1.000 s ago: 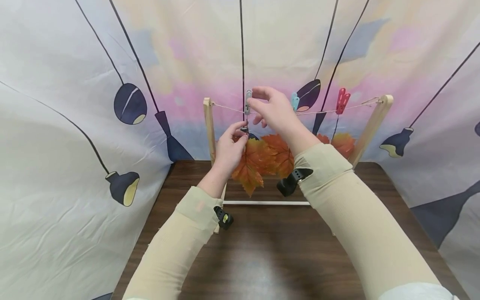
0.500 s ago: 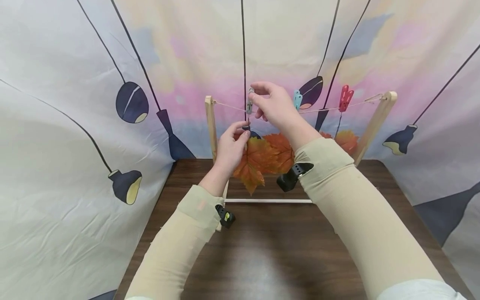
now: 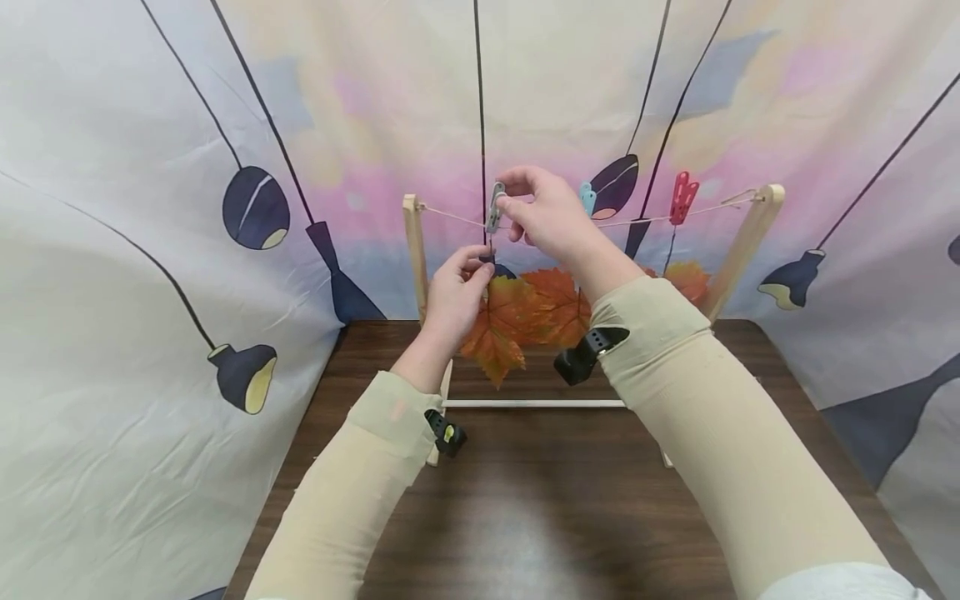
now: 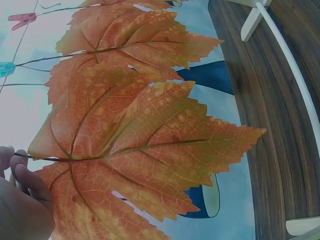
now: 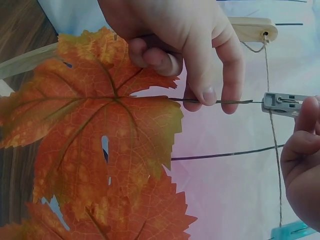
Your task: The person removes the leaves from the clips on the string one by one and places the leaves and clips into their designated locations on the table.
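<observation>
My left hand (image 3: 455,292) pinches the thin dark stem (image 5: 220,102) of an orange maple leaf (image 4: 145,145). The leaf hangs below the fingers in the head view. Just above, my right hand (image 3: 551,208) holds a grey clothespin (image 5: 285,103) between thumb and fingers, at the string (image 5: 274,150). The stem's tip points at the clothespin's mouth; whether it lies inside I cannot tell. Beside this leaf hangs a second orange leaf (image 3: 558,304), partly overlapped. A light-blue clothespin (image 3: 588,198) sits on the string to the right, partly behind my right hand.
A red clothespin (image 3: 682,198) on the string carries another leaf (image 3: 688,283) farther right. Wooden posts (image 3: 415,258) hold the string at both ends, and a white rod (image 3: 536,404) joins them low down. The frame stands on a dark wooden table (image 3: 517,500) before a printed cloth (image 3: 375,108).
The grey clothespin in my right hand has tilted slightly from upright. My left hand stays on the stem, nearly in place. The head view shifts a little.
</observation>
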The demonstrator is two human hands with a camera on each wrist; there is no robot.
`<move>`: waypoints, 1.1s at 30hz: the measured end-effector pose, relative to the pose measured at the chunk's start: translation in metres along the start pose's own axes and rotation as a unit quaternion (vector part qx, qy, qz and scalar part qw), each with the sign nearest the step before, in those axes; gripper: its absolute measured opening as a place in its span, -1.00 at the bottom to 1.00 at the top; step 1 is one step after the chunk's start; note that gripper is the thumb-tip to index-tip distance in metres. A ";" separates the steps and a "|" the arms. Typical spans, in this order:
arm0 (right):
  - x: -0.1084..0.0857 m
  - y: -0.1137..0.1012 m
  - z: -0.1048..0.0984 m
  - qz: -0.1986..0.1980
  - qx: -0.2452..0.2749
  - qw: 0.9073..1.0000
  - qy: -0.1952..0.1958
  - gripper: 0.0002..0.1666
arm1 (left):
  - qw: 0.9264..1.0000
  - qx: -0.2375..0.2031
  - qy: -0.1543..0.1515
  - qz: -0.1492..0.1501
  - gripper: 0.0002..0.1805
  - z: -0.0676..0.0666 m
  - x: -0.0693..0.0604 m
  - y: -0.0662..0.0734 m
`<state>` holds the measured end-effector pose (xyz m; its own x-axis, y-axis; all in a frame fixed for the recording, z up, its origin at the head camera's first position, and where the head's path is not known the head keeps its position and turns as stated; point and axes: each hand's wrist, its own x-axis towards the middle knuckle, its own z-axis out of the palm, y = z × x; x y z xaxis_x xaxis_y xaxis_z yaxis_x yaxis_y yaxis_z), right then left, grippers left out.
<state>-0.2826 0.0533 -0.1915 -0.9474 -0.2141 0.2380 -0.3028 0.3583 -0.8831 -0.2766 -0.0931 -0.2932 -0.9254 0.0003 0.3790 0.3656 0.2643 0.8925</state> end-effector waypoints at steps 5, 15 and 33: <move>-0.001 0.001 -0.003 -0.007 -0.002 1.000 0.004 -0.61 | 1.000 0.011 0.002 0.002 -0.75 0.001 0.002 0.001; -0.002 0.003 -0.006 -0.042 0.011 0.999 0.023 -0.70 | 1.000 0.009 -0.001 -0.007 -0.75 0.002 0.004 0.001; -0.017 -0.007 -0.005 -0.033 0.058 0.997 0.043 -0.68 | 0.999 0.033 0.004 0.002 -0.77 -0.001 0.001 -0.001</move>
<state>-0.2649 0.0592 -0.1869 -0.9325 -0.1540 0.3268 -0.3560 0.2370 -0.9039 -0.2780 -0.0945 -0.2930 -0.9230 -0.0061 0.3848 0.3619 0.3264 0.8732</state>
